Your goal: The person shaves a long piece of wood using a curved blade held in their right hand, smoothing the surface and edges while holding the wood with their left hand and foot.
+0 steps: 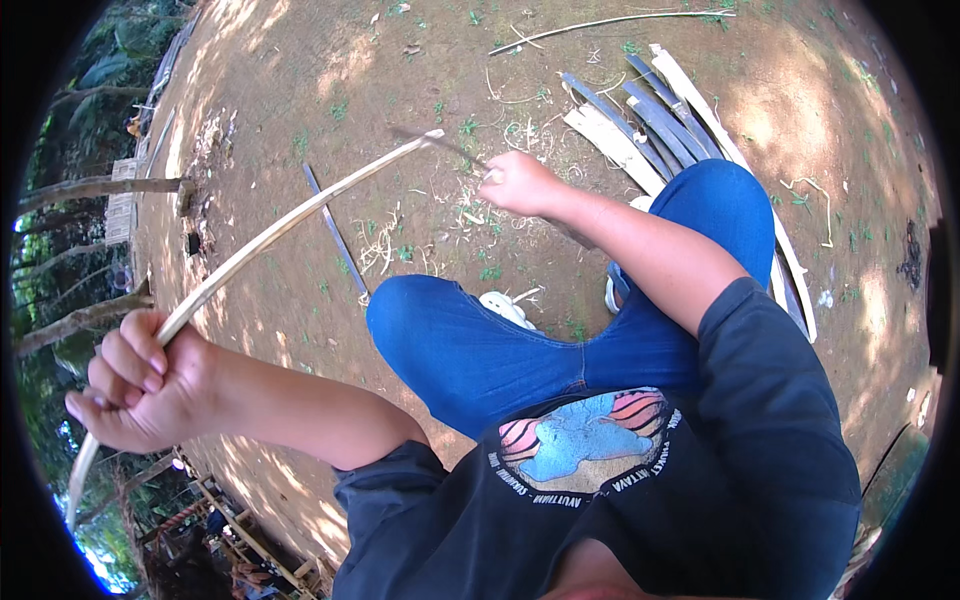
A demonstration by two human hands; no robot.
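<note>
My left hand point(150, 385) is closed around a long, pale, slightly curved wooden strip point(290, 222), gripping it near its lower end, out at the left. The strip slants up and away to the right, and its far tip is at the middle of the view. My right hand point(522, 183) is closed on a knife; the handle is hidden in the fist. Its thin dark blade point(455, 150), blurred, crosses the strip's far tip. Whether blade and wood touch I cannot tell.
Several dark and pale split strips point(655, 130) lie beside my right knee. A narrow dark strip point(337, 232) rests near my left knee. Curled shavings point(380, 248) litter the dirt ground. A long thin stick point(610, 25) lies at the far side. Wooden poles point(95, 190) stand at left.
</note>
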